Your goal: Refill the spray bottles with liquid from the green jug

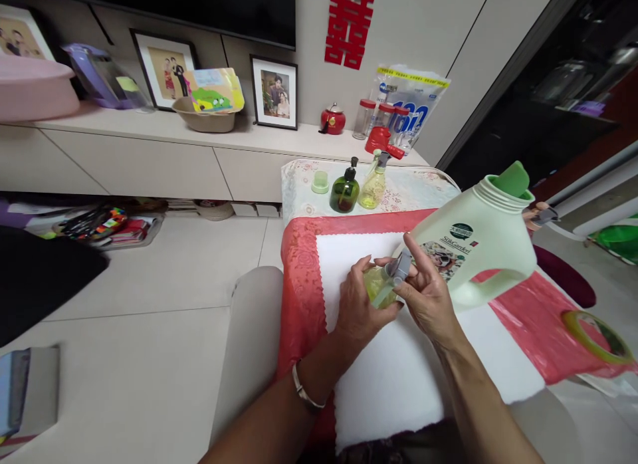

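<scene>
My left hand (pixel 359 303) is wrapped round a small clear spray bottle with yellow-green liquid (pixel 377 284). At the top of that bottle, my right hand (pixel 427 292) grips the grey trigger spray head (pixel 399 268) between thumb and fingers, its index finger stretched out. Part of the spray head is hidden by the fingers. Just beyond my right hand stands a large pale green jug (pixel 491 234) with a handle, a printed label and a green spout piece in its mouth. Under both hands lies a white cloth with a scalloped edge (pixel 393 377).
On the table's red cover (pixel 304 278) lies a roll of tape (pixel 598 334), right. Behind are a dark green pump bottle (pixel 343 193), another spray bottle (pixel 371 190) and a pale green cap (pixel 319 182). Red-lidded jars (pixel 363 121) stand on the cabinet.
</scene>
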Tool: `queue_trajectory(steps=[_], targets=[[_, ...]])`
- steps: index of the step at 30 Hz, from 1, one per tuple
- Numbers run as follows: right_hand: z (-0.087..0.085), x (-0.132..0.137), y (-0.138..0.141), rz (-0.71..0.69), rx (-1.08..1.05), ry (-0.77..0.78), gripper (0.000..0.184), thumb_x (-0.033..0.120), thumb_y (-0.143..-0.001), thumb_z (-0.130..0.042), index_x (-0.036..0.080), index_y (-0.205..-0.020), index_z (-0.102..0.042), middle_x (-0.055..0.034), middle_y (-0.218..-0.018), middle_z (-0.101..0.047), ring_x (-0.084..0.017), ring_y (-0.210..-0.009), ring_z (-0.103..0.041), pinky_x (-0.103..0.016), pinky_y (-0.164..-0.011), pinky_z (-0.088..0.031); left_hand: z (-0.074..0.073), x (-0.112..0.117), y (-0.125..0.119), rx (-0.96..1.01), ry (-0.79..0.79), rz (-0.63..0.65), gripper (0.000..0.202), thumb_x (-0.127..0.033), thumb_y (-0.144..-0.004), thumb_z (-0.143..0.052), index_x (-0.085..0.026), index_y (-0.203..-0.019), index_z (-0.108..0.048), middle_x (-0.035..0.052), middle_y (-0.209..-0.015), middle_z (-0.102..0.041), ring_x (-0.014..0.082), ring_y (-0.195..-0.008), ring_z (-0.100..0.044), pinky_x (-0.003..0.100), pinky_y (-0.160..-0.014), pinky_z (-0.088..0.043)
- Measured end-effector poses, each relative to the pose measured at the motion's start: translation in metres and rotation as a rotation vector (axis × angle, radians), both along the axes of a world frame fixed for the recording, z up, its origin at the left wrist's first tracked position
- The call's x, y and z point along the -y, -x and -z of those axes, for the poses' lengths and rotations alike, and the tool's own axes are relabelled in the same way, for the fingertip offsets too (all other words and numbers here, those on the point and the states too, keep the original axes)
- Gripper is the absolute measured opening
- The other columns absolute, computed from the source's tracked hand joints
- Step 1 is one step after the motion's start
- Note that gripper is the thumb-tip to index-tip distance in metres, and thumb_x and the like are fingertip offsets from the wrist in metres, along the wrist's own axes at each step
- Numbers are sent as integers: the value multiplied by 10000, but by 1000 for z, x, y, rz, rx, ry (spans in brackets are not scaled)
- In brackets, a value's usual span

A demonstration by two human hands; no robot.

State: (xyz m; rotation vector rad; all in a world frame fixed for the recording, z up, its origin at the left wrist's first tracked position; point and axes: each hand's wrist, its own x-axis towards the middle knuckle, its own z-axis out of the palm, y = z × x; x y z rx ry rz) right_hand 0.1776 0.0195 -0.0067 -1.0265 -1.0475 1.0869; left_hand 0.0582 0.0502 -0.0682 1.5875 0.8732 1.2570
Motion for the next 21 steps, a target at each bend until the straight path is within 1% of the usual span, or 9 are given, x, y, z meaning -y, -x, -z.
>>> queue_trajectory(steps=[4,8,10,14,17,21], targets=[[-1,2,3,47,-7,20,951,267,-784,-833,258,-1574,-304,-49,-1090,-734,-169,-923,-717,-264,-739,-585,-1,2,1,-20,-9,3,908,-203,-640,-842,-231,-1391,-332,135,-1293,-622,335,-1248,-615,576,-1082,-490],[-1,5,10,134,-12,51,930,278,-759,-852,253,-1548,-361,-59,-1069,-746,-191,-917,-724,-294,-743,-598,-3,4,1,-38,-7,-36,867,-210,-669,-813,-231,-1391,-333,127,-1264,-635,323,-1221,-622,565,-1060,-505],[1,7,13,173,-14,58,919,283,-753,-858,251,-1541,-385,-67,-1073,-748,-188,-900,-725,-293,-745,-598,-4,5,0,-51,-14,-51,845,-224,-684,-803,-232,-1387,-335,123,-1253,-640,321,-1201,-630,561,-1048,-511],[3,10,16,225,-4,69,928,293,-763,-857,262,-1556,-376,-72,-1088,-747,-165,-839,-721,-275,-738,-593,-4,6,-2,-84,-25,-58,832,-230,-710,-789,-240,-1396,-319,123,-1265,-634,313,-1169,-649,559,-1036,-519],[1,10,12,188,17,69,882,280,-782,-844,269,-1541,-395,-72,-1111,-743,-157,-833,-717,-264,-719,-594,-5,7,-2,-87,-16,-71,834,-267,-720,-801,-242,-1397,-316,117,-1237,-645,310,-1172,-642,551,-1028,-527],[-5,8,4,38,28,64,826,242,-818,-811,298,-1529,-393,-70,-1195,-719,-187,-994,-714,-302,-793,-609,-6,7,-1,-93,-32,-81,865,-254,-707,-811,-242,-1407,-304,120,-1261,-644,312,-1213,-617,566,-1053,-508]])
